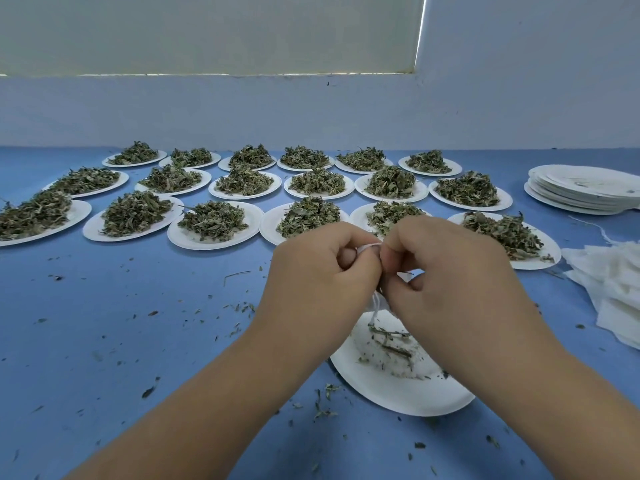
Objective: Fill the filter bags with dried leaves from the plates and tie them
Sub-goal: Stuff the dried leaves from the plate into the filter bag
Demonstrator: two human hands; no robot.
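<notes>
A nearly emptied plate is kept nearest, under the work, likely so that spilled crumbs are caught. Just above it a bag is pinched at its neck by the curled fingers of the left hand and right hand, seemingly for tying. Spare bags are piled at right; full plates are ranged beyond.

Blue table meets a pale wall below a blind.
</notes>
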